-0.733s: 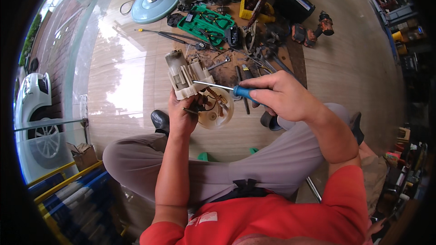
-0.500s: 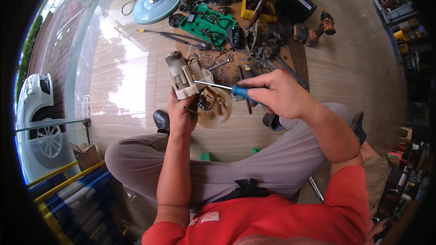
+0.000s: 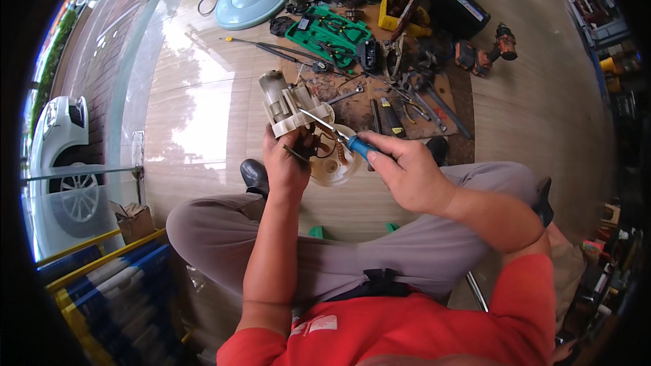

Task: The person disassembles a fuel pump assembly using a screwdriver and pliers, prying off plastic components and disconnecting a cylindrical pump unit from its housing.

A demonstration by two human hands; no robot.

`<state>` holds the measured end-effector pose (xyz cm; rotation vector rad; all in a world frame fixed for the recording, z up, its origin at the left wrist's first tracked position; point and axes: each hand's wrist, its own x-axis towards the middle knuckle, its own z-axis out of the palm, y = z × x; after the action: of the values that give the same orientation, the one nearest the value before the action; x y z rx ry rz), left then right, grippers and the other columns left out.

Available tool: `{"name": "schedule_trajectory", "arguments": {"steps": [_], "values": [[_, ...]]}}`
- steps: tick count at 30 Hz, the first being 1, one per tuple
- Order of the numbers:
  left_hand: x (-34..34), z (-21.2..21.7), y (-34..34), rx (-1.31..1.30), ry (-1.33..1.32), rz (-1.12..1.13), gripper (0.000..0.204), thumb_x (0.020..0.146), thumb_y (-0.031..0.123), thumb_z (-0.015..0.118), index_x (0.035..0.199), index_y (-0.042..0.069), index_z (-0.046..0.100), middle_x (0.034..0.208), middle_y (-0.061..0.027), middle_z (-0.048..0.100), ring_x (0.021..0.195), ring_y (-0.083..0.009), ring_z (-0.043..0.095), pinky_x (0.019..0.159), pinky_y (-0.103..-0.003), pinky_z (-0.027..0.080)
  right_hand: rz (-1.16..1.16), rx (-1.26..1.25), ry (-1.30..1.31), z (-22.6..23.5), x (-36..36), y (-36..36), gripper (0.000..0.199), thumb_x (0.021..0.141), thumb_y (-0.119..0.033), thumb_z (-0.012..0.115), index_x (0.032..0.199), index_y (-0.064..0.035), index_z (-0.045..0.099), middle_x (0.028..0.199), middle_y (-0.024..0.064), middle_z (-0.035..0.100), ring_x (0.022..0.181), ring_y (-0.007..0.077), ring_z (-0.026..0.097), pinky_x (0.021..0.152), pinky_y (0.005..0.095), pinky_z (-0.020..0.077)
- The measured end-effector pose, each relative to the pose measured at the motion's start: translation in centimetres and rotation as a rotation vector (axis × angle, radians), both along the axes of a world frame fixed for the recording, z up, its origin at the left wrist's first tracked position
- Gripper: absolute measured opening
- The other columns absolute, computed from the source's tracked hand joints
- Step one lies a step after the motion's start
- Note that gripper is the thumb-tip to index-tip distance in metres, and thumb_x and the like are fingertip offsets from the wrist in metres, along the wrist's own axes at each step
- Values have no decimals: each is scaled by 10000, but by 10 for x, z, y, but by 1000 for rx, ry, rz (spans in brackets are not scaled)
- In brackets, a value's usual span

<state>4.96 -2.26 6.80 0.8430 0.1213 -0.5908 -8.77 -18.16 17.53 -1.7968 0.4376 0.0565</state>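
My left hand is closed around the lower part of a fuel pump module, a whitish plastic housing with a dirty cylinder. From the housing hangs its round, pale flange, joined by wires and a brown corrugated hose. My right hand grips the blue handle of a screwdriver. The metal shaft slants up and left, its tip at the housing's right side; whether it sits in a gap there I cannot tell. My left-hand fingers are partly hidden behind the module.
Ahead, a brown board bears pliers, wrenches and a utility knife. Beyond are a green tool case, a yellow bin and a black battery. A cordless drill lies right; a round stand base stands far left.
My right hand has come nearer my body, and the screwdriver slopes more steeply, its tip still at the housing. The whole view has shifted slightly.
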Motion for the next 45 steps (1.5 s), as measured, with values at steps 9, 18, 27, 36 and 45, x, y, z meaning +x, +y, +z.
{"name": "schedule_trajectory", "arguments": {"steps": [9,18,27,36,45], "values": [[0,-3,2,54,-109,15,413,858,-30,540,1245,10,403,910,-86,561,720,-159,551,633,-300,499,-2,293,283,24,17,-40,356,948,-108,552,1288,-15,606,818,32,631,549,52,496,464,208,387],[-4,-11,3,257,-262,-19,548,840,-16,549,1331,-53,308,1099,-135,546,883,-157,569,760,-290,506,146,4,172,51,10,-43,324,921,-93,593,1223,16,640,805,18,650,711,62,548,636,242,462],[-12,11,0,433,-362,-122,583,832,-2,533,1352,-70,278,1132,-140,541,938,-152,562,791,-264,491,202,-59,207,48,12,-64,303,905,-88,606,1180,24,665,757,10,635,687,47,511,608,238,438],[-6,21,0,241,-59,-54,555,833,-12,542,1335,-64,311,1051,-123,566,879,-136,558,753,-263,494,98,-133,-42,5,5,-24,334,933,-78,595,1256,-6,637,758,-25,569,688,33,469,596,217,407],[-8,8,0,374,-339,-36,557,829,-10,569,1330,-69,333,1106,-133,568,957,-164,572,838,-287,491,-177,-156,-183,12,16,-31,275,904,-144,653,1123,20,630,771,46,612,694,73,524,620,267,456]]}}
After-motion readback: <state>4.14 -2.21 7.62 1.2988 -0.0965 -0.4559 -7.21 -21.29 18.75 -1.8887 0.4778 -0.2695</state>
